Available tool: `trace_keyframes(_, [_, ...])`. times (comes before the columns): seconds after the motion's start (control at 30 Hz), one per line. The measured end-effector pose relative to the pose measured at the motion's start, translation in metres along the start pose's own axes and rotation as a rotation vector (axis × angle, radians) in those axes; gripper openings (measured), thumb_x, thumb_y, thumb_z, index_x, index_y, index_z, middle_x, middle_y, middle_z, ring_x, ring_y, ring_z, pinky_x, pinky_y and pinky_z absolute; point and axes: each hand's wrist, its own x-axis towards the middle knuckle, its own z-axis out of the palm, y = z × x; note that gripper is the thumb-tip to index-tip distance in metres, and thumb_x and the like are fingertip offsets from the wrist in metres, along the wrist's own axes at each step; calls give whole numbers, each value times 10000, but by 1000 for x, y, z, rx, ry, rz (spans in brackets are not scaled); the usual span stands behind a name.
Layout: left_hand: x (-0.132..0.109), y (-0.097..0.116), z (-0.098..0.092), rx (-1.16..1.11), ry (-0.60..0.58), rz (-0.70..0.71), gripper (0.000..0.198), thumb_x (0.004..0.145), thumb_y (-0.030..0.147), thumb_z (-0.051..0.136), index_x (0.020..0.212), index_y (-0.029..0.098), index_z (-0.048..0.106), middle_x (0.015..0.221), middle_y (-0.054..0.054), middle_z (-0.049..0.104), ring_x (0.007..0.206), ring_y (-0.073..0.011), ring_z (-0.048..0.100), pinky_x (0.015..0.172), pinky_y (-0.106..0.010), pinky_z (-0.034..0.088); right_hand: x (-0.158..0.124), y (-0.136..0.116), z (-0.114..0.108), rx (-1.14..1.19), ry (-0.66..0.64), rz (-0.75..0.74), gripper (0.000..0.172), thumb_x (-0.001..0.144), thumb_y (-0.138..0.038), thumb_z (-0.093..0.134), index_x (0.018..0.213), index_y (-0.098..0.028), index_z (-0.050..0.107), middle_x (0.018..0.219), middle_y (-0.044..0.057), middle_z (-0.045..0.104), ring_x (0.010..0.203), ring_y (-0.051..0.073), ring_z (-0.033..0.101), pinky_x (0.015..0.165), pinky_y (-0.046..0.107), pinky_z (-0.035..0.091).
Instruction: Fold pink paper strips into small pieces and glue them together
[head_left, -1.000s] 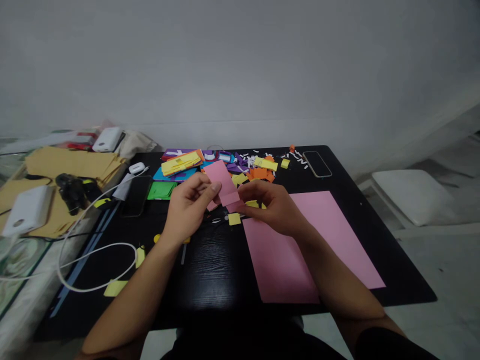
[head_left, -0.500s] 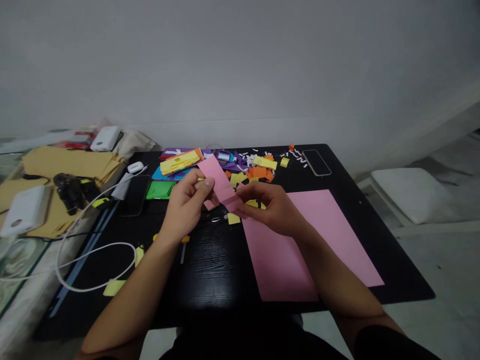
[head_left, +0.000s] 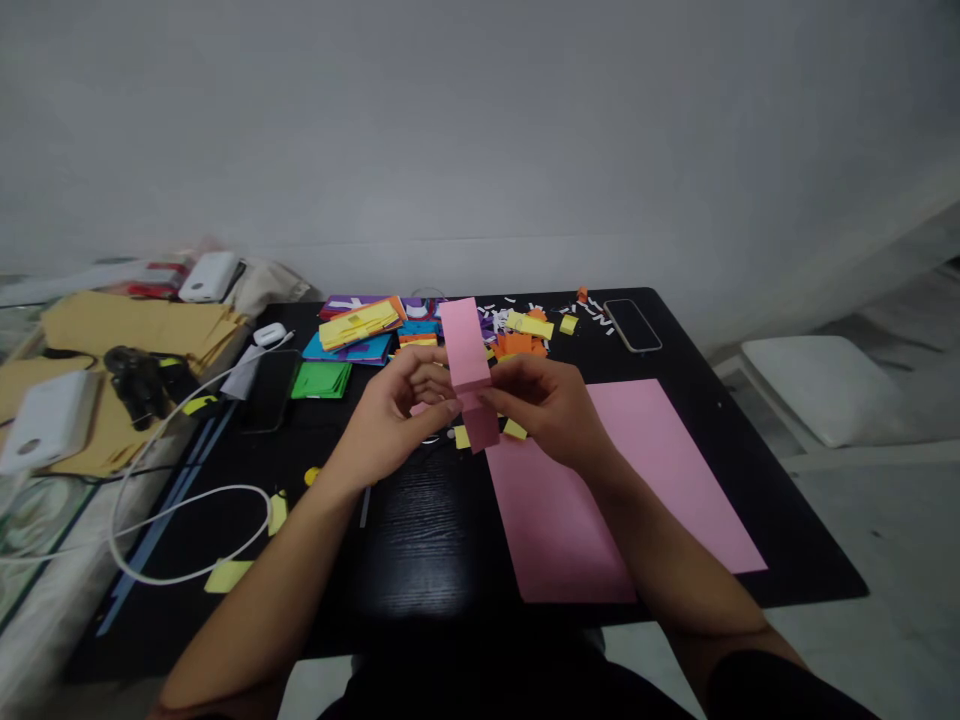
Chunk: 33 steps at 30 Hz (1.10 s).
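Both my hands hold a narrow pink paper strip (head_left: 466, 352) above the black table (head_left: 420, 540). My left hand (head_left: 397, 410) pinches its left side, fingers closed on it. On the strip's right side, my right hand (head_left: 551, 405) grips it with thumb and fingers. The strip stands nearly upright with a fold near its lower end. A large pink sheet (head_left: 622, 490) lies flat on the table under my right forearm. Small yellow scraps (head_left: 463, 437) lie just below my hands.
A heap of coloured paper pieces (head_left: 420, 330) lies at the table's back. A phone (head_left: 633, 326) rests at the back right, a dark phone (head_left: 271, 388) and white cable (head_left: 187, 520) at the left. Brown envelopes (head_left: 127, 340), white devices and a black object crowd the far left.
The pink strip has swung from leaning left to nearly upright. My hands have come closer together around its lower part.
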Motion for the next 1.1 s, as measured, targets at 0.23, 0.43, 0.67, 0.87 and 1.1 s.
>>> trace_keyframes(0.23, [0,-1,7,26,101,0,246,787,194,887,988,206,745,872,-5,765,752,-122,687,711,-249,555,-1,-2,5,42,8,-17,242,776,-412,931,858,-227,797,847,9,800,761,160,737,743,322,633])
trace_keyframes(0.43, [-1,-2,5,145,109,62,117,844,223,848,929,226,769,821,5,749,715,-129,659,690,-274,538,-4,-8,3,15,-7,-53,233,800,-398,931,911,-236,806,915,24,809,851,193,766,815,361,638])
trace_keyframes(0.67, [-4,0,4,354,111,207,54,922,259,785,974,244,780,937,-31,755,837,-181,671,786,-343,555,-7,-10,5,-73,85,-127,198,856,-427,884,879,-249,799,891,26,810,865,203,758,837,387,628])
trace_keyframes(0.87, [-6,4,5,348,105,235,58,938,276,786,927,230,753,891,-23,737,814,-172,662,785,-330,549,-8,-9,6,-15,76,-118,222,853,-414,890,891,-232,768,895,18,808,813,167,757,806,336,651])
trace_keyframes(1.1, [-6,3,10,218,153,166,181,896,256,832,1023,217,709,919,-6,757,797,-140,706,755,-271,580,-9,-9,9,-14,123,-125,334,820,-460,909,974,-237,712,889,14,789,826,182,770,798,340,663])
